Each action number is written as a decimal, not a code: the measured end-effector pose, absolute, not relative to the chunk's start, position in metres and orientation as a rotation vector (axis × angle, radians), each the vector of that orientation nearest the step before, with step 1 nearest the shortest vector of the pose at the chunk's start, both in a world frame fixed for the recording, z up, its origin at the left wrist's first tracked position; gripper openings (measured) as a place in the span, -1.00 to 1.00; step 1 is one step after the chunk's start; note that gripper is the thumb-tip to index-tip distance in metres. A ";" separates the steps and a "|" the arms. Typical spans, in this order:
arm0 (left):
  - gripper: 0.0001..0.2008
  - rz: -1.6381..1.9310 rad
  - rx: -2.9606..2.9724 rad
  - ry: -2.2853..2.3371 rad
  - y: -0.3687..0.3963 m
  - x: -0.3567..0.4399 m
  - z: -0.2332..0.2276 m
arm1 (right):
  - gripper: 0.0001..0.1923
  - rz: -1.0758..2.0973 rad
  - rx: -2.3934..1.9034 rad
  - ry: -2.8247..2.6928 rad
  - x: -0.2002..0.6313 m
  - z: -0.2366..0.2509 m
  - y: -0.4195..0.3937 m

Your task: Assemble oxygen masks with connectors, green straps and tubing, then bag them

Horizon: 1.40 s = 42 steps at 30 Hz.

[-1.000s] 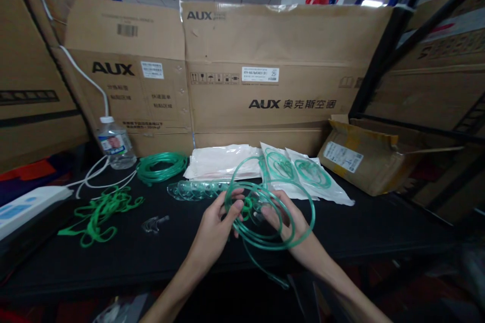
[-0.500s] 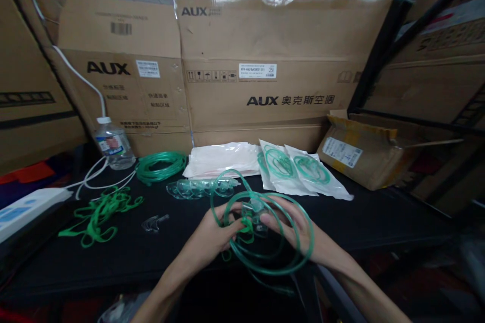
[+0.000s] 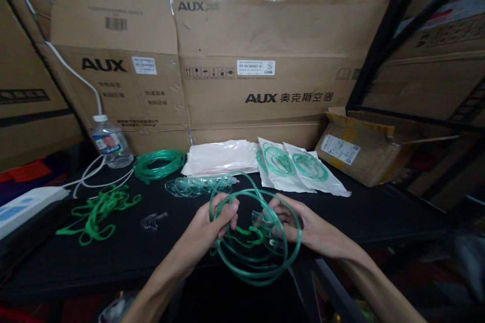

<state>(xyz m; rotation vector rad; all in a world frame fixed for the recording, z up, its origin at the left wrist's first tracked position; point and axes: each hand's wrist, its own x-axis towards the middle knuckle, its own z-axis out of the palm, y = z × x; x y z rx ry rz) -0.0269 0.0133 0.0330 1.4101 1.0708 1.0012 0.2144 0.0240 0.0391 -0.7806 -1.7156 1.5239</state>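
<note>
Both hands grip the green tubing coil (image 3: 254, 234), left hand (image 3: 212, 227) and right hand (image 3: 303, 227) closed around it; loops face the camera, clear masks (image 3: 193, 186) lying just beyond

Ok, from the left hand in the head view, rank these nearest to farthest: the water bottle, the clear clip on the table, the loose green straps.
1. Clear clip, just left of the left hand.
2. Green straps, farther left.
3. Water bottle, back left by the boxes.
</note>
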 end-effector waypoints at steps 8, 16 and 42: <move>-0.67 1.080 1.245 0.986 0.009 -0.022 0.031 | -0.74 1.732 -0.718 -1.754 0.201 0.034 0.014; -0.61 1.025 1.240 0.917 0.006 -0.018 0.030 | -0.56 1.935 -0.586 -1.580 0.185 0.021 0.008; -0.67 1.311 1.007 1.019 -0.007 0.003 0.024 | -0.61 1.471 -0.916 -1.568 0.163 0.019 -0.006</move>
